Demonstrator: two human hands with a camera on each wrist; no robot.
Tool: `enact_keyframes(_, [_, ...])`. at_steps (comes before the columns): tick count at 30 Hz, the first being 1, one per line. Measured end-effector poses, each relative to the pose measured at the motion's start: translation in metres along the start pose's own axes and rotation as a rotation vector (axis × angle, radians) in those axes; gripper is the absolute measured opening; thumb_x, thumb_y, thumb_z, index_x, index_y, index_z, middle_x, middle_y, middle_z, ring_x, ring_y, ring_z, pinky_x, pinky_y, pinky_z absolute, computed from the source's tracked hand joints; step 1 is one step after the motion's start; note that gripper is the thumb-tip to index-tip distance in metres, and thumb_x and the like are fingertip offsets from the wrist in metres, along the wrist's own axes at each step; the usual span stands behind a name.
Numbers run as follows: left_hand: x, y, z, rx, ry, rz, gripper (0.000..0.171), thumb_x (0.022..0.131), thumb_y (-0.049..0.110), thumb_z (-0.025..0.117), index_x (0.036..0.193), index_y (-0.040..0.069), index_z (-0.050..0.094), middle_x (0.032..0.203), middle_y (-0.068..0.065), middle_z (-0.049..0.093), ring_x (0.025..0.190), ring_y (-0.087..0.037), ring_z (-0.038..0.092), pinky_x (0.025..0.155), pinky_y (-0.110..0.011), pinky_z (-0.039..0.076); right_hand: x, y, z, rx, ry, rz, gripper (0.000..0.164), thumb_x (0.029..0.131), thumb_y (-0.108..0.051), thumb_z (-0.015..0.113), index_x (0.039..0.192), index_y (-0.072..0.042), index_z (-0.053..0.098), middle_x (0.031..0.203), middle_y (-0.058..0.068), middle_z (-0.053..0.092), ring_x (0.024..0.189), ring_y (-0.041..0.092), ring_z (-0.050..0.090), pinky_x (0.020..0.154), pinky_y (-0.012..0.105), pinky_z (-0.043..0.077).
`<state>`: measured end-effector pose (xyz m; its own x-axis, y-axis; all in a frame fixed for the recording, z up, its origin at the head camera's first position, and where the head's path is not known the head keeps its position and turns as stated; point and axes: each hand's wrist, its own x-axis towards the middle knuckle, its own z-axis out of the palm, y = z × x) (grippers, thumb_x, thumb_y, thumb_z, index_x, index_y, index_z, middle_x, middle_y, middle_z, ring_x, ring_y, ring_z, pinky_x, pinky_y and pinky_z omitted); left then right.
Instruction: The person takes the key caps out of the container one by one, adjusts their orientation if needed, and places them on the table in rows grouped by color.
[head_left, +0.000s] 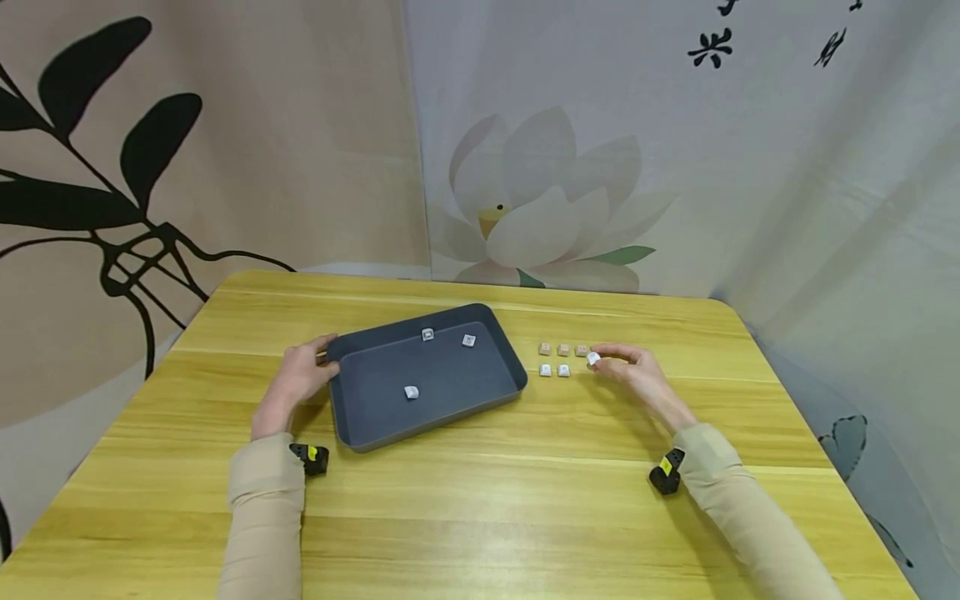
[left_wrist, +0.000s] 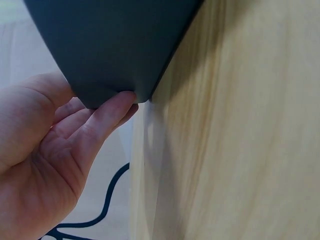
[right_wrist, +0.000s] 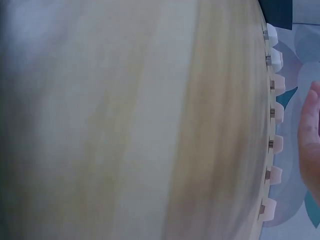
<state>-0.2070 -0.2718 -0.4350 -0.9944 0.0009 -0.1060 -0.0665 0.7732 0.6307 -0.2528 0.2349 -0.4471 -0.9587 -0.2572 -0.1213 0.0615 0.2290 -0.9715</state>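
My left hand (head_left: 297,379) grips the left end of a dark grey tray (head_left: 457,417). In the left wrist view, the thumb and fingers pinch the edge of the tray (left_wrist: 115,45). Three white keycaps, among them one near the front (head_left: 412,392), lie scattered inside it. To the right of the tray my right hand (head_left: 633,375) holds a white keycap (head_left: 593,358) between thumb and fingertips, close to the table. Beside it are a back row of three beige keycaps (head_left: 563,350) and a front row of two white keycaps (head_left: 545,370).
A light wooden table (head_left: 480,517) carries everything. Behind it hangs a cloth (head_left: 360,150) printed with leaves and a lotus. Several keycaps (right_wrist: 278,112) line the table's far side in the right wrist view, with part of the right hand (right_wrist: 310,150) at the edge.
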Motion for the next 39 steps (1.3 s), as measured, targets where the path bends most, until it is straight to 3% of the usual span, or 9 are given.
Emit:
enact_keyframes(4, [0.0, 0.0, 0.0, 0.004, 0.0, 0.001, 0.058, 0.09, 0.008, 0.047, 0.143, 0.0, 0.026, 0.14, -0.033, 0.032, 0.122, -0.046, 0.042, 0.091, -0.047, 0.049, 0.001, 0.001, 0.001, -0.058, 0.024, 0.023, 0.045, 0.085, -0.018, 0.063, 0.124, 0.003, 0.053, 0.123, 0.01, 0.053, 0.097, 0.004, 0.059, 0.085, 0.023, 0.051])
enact_keyframes(7, [0.0, -0.001, 0.0, -0.004, -0.004, 0.001, 0.057, 0.09, 0.008, 0.047, 0.143, 0.0, 0.026, 0.14, -0.034, 0.032, 0.122, -0.046, 0.042, 0.091, -0.047, 0.049, 0.002, 0.0, 0.001, -0.144, 0.046, 0.044, 0.044, 0.081, -0.022, 0.068, 0.119, -0.001, 0.059, 0.13, 0.011, 0.05, 0.112, 0.013, 0.05, 0.082, 0.017, 0.047])
enact_keyframes(11, [0.0, -0.001, 0.0, -0.012, -0.009, 0.002, 0.057, 0.09, 0.008, 0.047, 0.143, 0.0, 0.026, 0.14, -0.034, 0.031, 0.122, -0.047, 0.042, 0.092, -0.047, 0.048, 0.002, 0.001, 0.002, -0.202, 0.052, 0.049, 0.042, 0.08, -0.02, 0.069, 0.116, -0.001, 0.061, 0.136, 0.013, 0.047, 0.129, 0.027, 0.037, 0.098, 0.029, 0.041])
enact_keyframes(15, [0.0, -0.001, 0.0, -0.01, -0.007, 0.001, 0.057, 0.09, 0.008, 0.046, 0.143, 0.0, 0.026, 0.14, -0.034, 0.031, 0.122, -0.047, 0.042, 0.092, -0.047, 0.048, 0.003, 0.003, 0.003, -0.213, 0.052, 0.029, 0.043, 0.079, -0.013, 0.069, 0.116, 0.005, 0.059, 0.136, 0.02, 0.047, 0.131, 0.031, 0.037, 0.096, 0.02, 0.042])
enact_keyframes(18, [0.001, -0.001, 0.0, -0.009, -0.004, -0.002, 0.057, 0.09, 0.008, 0.046, 0.143, 0.0, 0.026, 0.14, -0.034, 0.031, 0.122, -0.046, 0.042, 0.092, -0.047, 0.048, 0.005, 0.005, 0.006, -0.217, 0.057, 0.023, 0.041, 0.08, -0.009, 0.068, 0.116, 0.008, 0.058, 0.133, 0.022, 0.049, 0.128, 0.032, 0.041, 0.079, 0.006, 0.044])
enact_keyframes(23, [0.001, -0.001, 0.0, -0.004, -0.003, -0.001, 0.058, 0.089, 0.009, 0.046, 0.143, 0.0, 0.027, 0.14, -0.034, 0.031, 0.122, -0.047, 0.042, 0.092, -0.048, 0.048, 0.009, 0.006, 0.011, -0.254, 0.077, 0.045, 0.036, 0.081, -0.007, 0.066, 0.115, 0.005, 0.061, 0.125, 0.022, 0.055, 0.116, 0.028, 0.052, 0.075, 0.009, 0.046])
enact_keyframes(29, [0.001, 0.0, 0.0, -0.002, 0.001, 0.0, 0.058, 0.089, 0.009, 0.047, 0.143, -0.001, 0.027, 0.14, -0.034, 0.032, 0.121, -0.047, 0.043, 0.093, -0.047, 0.047, 0.01, 0.006, 0.016, -0.236, 0.081, 0.06, 0.035, 0.082, -0.004, 0.065, 0.114, 0.008, 0.06, 0.118, 0.026, 0.058, 0.088, 0.006, 0.062, 0.072, 0.012, 0.05])
enact_keyframes(32, [0.001, 0.0, 0.0, -0.002, 0.003, 0.0, 0.058, 0.089, 0.008, 0.047, 0.143, -0.001, 0.027, 0.14, -0.034, 0.032, 0.121, -0.047, 0.043, 0.092, -0.047, 0.048, 0.011, 0.005, 0.018, -0.224, 0.086, 0.065, 0.034, 0.082, -0.001, 0.064, 0.113, 0.01, 0.06, 0.116, 0.029, 0.058, 0.078, 0.002, 0.064, 0.07, 0.013, 0.052])
enact_keyframes(39, [0.001, 0.0, 0.001, -0.008, 0.003, 0.0, 0.057, 0.089, 0.007, 0.046, 0.143, -0.002, 0.027, 0.139, -0.034, 0.032, 0.122, -0.047, 0.042, 0.093, -0.048, 0.047, 0.011, 0.002, 0.022, -0.374, 0.127, 0.095, 0.029, 0.082, -0.005, 0.065, 0.11, 0.003, 0.064, 0.114, 0.022, 0.061, 0.085, 0.011, 0.062, 0.068, 0.016, 0.048])
